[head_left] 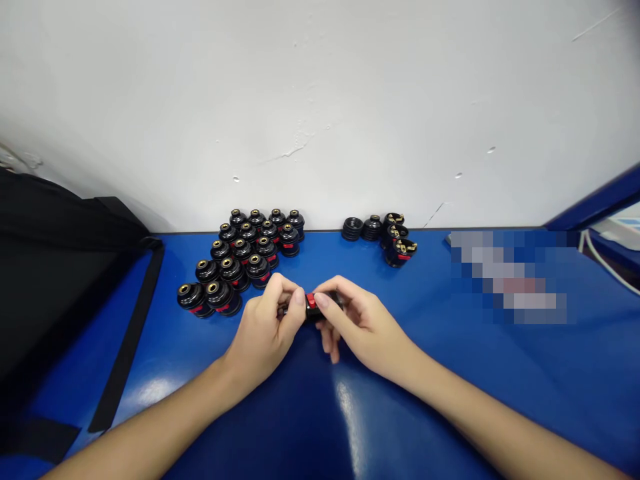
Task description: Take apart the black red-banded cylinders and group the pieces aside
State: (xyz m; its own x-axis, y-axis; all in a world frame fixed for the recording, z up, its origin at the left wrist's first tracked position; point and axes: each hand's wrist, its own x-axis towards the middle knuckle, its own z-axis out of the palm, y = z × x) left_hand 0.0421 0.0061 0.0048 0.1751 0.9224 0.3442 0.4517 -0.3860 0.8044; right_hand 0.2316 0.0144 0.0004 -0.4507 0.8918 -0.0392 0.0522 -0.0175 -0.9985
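Observation:
Near the middle of the blue table point(260, 427), both hands hold one small black part with a red tab point(312, 301). My left hand point(270, 317) pinches its left end between thumb and forefinger. My right hand point(357, 320) grips the right side, its thumb beside the red tab and its lower fingers hanging below. The fingers hide much of the part. Rows of black round parts with brass-ringed tops point(233, 272) stand left of and beyond my left hand; red marks show on several.
By the wall point(320, 120) stand a black ribbed ring point(353, 229), a black cap point(373, 227) and open black parts with brass contacts point(401, 252). A black bag point(45, 267) with a strap lies left. A blurred patch point(515, 280) covers something right.

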